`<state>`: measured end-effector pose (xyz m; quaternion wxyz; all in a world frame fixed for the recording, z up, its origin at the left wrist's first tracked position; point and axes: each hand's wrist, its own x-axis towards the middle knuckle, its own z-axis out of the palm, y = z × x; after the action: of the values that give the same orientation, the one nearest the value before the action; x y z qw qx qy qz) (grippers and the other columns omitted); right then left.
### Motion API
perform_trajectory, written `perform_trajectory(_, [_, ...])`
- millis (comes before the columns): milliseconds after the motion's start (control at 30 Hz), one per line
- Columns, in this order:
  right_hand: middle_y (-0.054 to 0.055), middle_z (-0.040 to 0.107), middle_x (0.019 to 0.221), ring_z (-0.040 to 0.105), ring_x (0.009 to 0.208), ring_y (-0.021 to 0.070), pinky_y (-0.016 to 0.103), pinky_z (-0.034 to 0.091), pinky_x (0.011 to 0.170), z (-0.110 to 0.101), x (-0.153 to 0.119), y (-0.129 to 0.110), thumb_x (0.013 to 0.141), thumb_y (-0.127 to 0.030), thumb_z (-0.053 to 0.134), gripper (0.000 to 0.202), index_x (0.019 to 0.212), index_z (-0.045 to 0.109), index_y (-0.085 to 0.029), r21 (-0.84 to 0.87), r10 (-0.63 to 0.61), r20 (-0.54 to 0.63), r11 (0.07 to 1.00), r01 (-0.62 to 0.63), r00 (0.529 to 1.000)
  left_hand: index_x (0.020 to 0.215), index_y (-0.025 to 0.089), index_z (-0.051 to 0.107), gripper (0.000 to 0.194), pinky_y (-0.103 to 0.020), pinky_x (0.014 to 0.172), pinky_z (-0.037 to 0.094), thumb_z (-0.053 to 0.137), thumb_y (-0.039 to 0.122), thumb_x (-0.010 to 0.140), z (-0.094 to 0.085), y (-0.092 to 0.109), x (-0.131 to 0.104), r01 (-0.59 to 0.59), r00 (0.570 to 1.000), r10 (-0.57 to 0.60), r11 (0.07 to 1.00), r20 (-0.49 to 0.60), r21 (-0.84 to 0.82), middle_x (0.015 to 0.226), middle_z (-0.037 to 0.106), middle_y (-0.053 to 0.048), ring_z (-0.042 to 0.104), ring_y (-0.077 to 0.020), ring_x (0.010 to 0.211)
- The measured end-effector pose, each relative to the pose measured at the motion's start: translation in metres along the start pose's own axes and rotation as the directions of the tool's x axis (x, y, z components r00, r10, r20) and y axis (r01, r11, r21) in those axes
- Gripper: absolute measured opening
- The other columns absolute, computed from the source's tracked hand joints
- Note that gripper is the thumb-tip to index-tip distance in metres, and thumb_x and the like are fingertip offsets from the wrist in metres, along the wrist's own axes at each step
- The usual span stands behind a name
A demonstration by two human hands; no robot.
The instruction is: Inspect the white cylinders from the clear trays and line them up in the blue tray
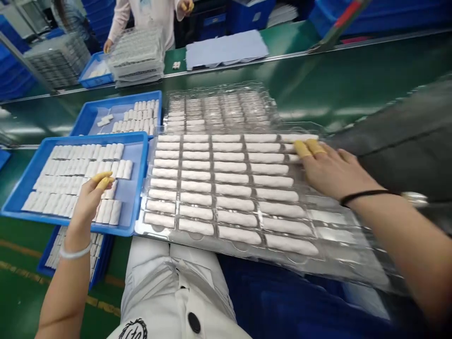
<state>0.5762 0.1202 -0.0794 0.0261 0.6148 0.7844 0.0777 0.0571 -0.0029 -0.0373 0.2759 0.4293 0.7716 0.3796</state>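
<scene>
My left hand (92, 193), with yellow finger covers on its fingertips, is over a blue tray (141, 188) of small white rolls (58, 181). Its thumb and fingers are pinched together; whatever is between them is too small to tell. In front of me lies a clear plastic blister tray (139, 228) with long white rolls (233, 204) in several columns. My right hand (326, 165), also in yellow finger covers, reaches over the far end of the rightmost column. Its fingers are stretched out, touching the rolls there, and partly hide them. Below it, lower slots in that column show no white roll.
Behind stand a second blue tray (159, 108) of rolls and another blister tray (226, 89). Across the green bench (353, 70), a person in a pink top (150, 12) is beside stacked clear trays (136, 52). A dark grey surface (406, 127) is at right.
</scene>
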Motion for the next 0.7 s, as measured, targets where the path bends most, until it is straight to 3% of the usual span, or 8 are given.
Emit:
perform_trajectory(67, [0.03, 0.048, 0.146, 0.045, 0.136, 0.0351, 0.053, 0.036, 0.107, 0.006, 0.0, -0.001, 0.095, -0.016, 0.026, 0.055, 0.144, 0.045, 0.0, -0.002, 0.029, -0.03, 1.0, -0.029, 0.999, 0.121, 0.009, 0.065, 0.047, -0.04, 0.1, 0.049, 0.054, 0.036, 0.085, 0.002, 0.0, 0.024, -0.015, 0.999, 0.006, 0.972, 0.038, 0.236, 0.12, 0.071, -0.016, 0.065, -0.027, 0.112])
perform_trajectory(233, [0.03, 0.06, 0.133, 0.057, 0.12, 0.0373, 0.053, 0.037, 0.106, 0.004, -0.011, -0.013, 0.087, -0.019, 0.042, 0.05, 0.133, 0.057, -0.007, 0.035, 0.057, -0.151, 0.998, -0.053, 0.987, 0.113, 0.005, 0.067, 0.037, -0.045, 0.107, 0.042, 0.068, 0.02, 0.079, 0.037, -0.002, 0.071, 0.047, 0.996, -0.076, 0.894, 0.048, 0.446, 0.122, 0.068, -0.022, 0.058, -0.0343, 0.123])
perform_trajectory(367, [0.025, 0.067, 0.121, 0.063, 0.107, 0.0374, 0.054, 0.044, 0.099, -0.008, -0.033, -0.034, 0.089, -0.026, 0.043, 0.043, 0.126, 0.06, -0.013, 0.143, -0.048, -0.308, 0.985, 0.096, 0.95, 0.123, 0.012, 0.062, 0.041, -0.056, 0.11, 0.038, 0.069, 0.028, 0.086, 0.076, -0.001, 0.082, 0.102, 0.993, -0.122, 0.835, 0.0, 0.54, 0.139, 0.055, -0.017, 0.047, -0.0337, 0.134])
perform_trajectory(433, [0.025, 0.068, 0.115, 0.064, 0.105, 0.0358, 0.053, 0.045, 0.099, -0.013, -0.046, -0.047, 0.091, -0.026, 0.042, 0.042, 0.125, 0.061, -0.012, 0.181, -0.108, -0.382, 0.965, 0.189, 0.918, 0.13, 0.017, 0.057, 0.044, -0.059, 0.11, 0.037, 0.066, 0.03, 0.089, 0.087, 0.001, 0.083, 0.135, 0.989, -0.148, 0.828, -0.021, 0.545, 0.145, 0.05, -0.013, 0.046, -0.0321, 0.134])
perform_trajectory(533, [0.021, 0.071, 0.106, 0.065, 0.101, 0.0338, 0.052, 0.048, 0.098, -0.019, -0.064, -0.065, 0.094, -0.027, 0.042, 0.039, 0.125, 0.061, -0.013, 0.216, -0.142, -0.475, 0.938, 0.271, 0.868, 0.128, 0.012, 0.056, 0.049, -0.06, 0.111, 0.034, 0.071, 0.018, 0.082, 0.087, 0.008, 0.086, 0.172, 0.981, -0.191, 0.851, -0.013, 0.497, 0.143, 0.049, -0.018, 0.044, -0.0358, 0.135])
perform_trajectory(633, [0.015, 0.073, 0.101, 0.068, 0.095, 0.0306, 0.051, 0.049, 0.1, -0.028, -0.08, -0.085, 0.096, -0.023, 0.044, 0.034, 0.125, 0.06, -0.016, 0.271, -0.145, -0.533, 0.904, 0.331, 0.834, 0.115, 0.004, 0.058, 0.046, -0.055, 0.103, 0.041, 0.072, 0.006, 0.071, 0.068, 0.021, 0.084, 0.186, 0.972, -0.225, 0.907, 0.062, 0.379, 0.126, 0.059, -0.026, 0.054, -0.0391, 0.125])
perform_trajectory(700, [0.013, 0.074, 0.106, 0.068, 0.098, 0.0279, 0.049, 0.05, 0.1, -0.036, -0.089, -0.102, 0.097, -0.021, 0.046, 0.032, 0.125, 0.06, -0.021, 0.379, -0.104, -0.536, 0.857, 0.349, 0.838, 0.108, 0.004, 0.058, 0.036, -0.049, 0.094, 0.048, 0.067, 0.009, 0.073, 0.051, 0.033, 0.076, 0.181, 0.963, -0.224, 0.95, 0.151, 0.252, 0.112, 0.066, -0.023, 0.063, -0.0347, 0.11])
